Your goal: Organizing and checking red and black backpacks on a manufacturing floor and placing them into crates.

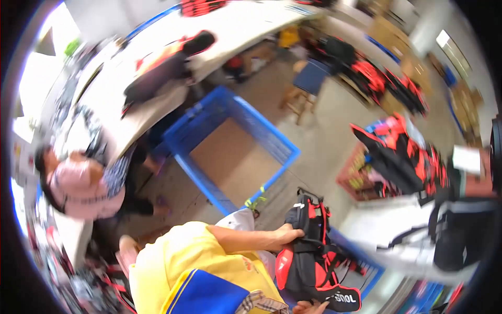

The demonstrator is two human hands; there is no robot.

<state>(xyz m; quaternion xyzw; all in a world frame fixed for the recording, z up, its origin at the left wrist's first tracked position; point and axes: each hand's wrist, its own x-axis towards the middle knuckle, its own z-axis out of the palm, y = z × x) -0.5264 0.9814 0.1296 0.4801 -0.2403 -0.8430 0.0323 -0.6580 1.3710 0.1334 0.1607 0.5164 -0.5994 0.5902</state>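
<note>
A black and red bag (312,256) hangs or rests in front of my yellow shirt, right of the frame's middle. My left hand (287,234) is closed on its upper part, with fingers bent over the black fabric. Down at the lower edge, my right hand (309,307) grips the bag beside a black end panel (342,299) with red trim and white lettering. Only part of that hand shows. Under the bag lies a blue-edged crate (370,282), largely covered.
A big blue crate (230,97) with a brown base stands ahead. At left, a person in pink (83,188) sits by a long white table (123,128) bearing another bag. A red crate (353,175) is heaped with bags. A blue-topped stool (312,76) stands farther off.
</note>
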